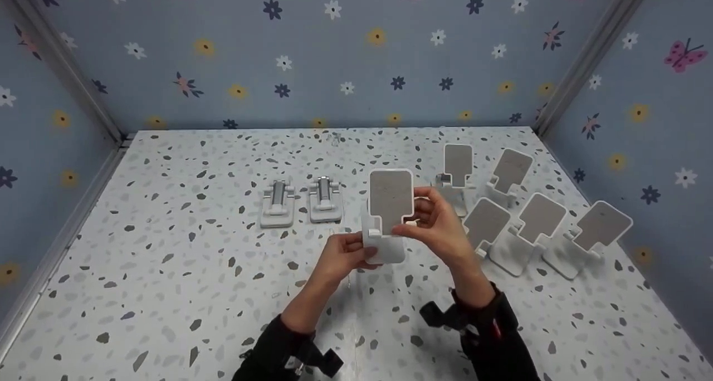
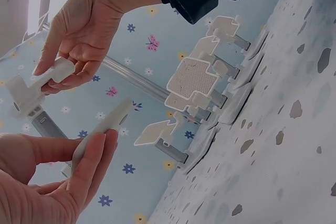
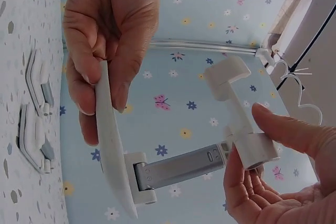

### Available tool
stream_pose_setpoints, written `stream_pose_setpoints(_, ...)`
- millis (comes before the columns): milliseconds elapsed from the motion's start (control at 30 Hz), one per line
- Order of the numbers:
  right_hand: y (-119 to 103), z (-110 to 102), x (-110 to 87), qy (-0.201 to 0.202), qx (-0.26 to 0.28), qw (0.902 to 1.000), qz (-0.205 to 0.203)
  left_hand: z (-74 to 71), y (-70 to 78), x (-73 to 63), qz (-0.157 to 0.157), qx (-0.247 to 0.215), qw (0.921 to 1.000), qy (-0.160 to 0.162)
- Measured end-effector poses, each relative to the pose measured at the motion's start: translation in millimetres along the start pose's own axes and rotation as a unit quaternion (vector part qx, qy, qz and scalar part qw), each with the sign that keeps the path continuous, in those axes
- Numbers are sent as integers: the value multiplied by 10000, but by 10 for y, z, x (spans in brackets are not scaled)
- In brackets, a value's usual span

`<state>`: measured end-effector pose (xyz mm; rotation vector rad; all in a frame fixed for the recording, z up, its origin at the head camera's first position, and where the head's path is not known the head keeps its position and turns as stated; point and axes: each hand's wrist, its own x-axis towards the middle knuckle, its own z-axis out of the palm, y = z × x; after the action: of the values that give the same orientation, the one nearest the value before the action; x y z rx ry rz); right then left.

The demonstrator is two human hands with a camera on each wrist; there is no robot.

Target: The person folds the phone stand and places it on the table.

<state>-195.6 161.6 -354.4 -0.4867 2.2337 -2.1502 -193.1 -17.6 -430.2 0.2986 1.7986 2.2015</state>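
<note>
Between both hands, raised off the table, is a white folding phone stand (image 1: 391, 194) with a grey pad on its upper plate and a grey metal arm (image 3: 184, 165) unfolded from its base. My left hand (image 1: 342, 254) pinches the stand's white base (image 3: 113, 135) between thumb and fingers. My right hand (image 1: 443, 225) grips the upper plate at its lower lip, thumb in front and fingers behind. Left of the held stand, two folded phone stands (image 1: 277, 204) lie on the table, the nearer one (image 1: 326, 200) close to it.
Several unfolded phone stands (image 1: 539, 219) stand grouped at the right of the speckled table (image 1: 184, 292), close to my right hand. Flower-patterned walls (image 1: 356, 52) enclose the back and sides. A small clear object (image 1: 334, 138) lies near the back edge.
</note>
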Motion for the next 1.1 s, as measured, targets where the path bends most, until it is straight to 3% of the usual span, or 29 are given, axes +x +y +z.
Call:
stream_pose_setpoints(433, 93, 19, 38, 172, -368, 9989, -232, 28, 0, -12, -109, 172, 9994, 269)
stream_pose_setpoints(600, 140, 57, 72, 246, -695, 9958, -544, 24, -3, -12, -50, 65, 9996, 272)
stream_pose_setpoints(833, 292, 89, 157, 511, -1580, 9775, -1303, 41, 16, -39, -35, -250, 9996, 157)
stream_pose_setpoints(1100, 454, 92, 244, 1017, -1997, 9574, -1820, 78, 46, -57, -65, -522, 9986, 37)
